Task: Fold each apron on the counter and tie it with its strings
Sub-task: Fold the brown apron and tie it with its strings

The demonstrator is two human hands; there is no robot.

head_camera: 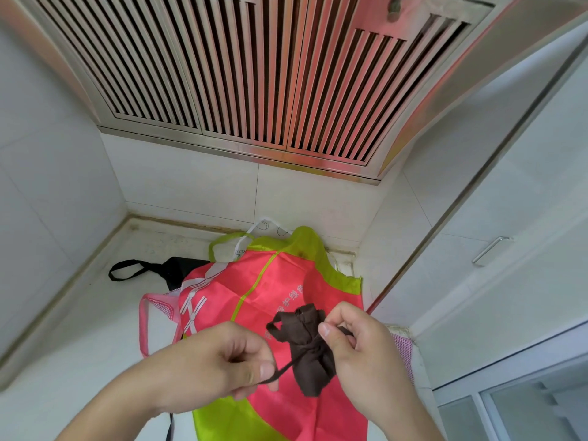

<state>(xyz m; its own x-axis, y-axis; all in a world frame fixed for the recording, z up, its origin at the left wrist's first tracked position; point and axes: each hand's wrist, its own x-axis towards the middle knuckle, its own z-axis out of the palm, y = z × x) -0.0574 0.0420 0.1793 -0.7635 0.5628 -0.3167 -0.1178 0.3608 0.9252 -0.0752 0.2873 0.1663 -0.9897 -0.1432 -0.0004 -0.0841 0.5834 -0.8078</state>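
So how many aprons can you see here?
5, maybe more hidden: brown apron bundled in both hands, pink-and-green apron spread beneath, black apron behind-left, pink checked apron and white apron peeking out underneath.

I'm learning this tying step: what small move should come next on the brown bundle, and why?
Probably pull the string taut with the left hand: it runs from that pinch to the wrap around the folded brown apron, which the right hand pinches at the crossing, so the knot looks unfinished.

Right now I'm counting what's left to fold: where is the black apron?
In the head view, the black apron lies on the counter at the left, its strap looping leftward, partly tucked under the pink and green apron.
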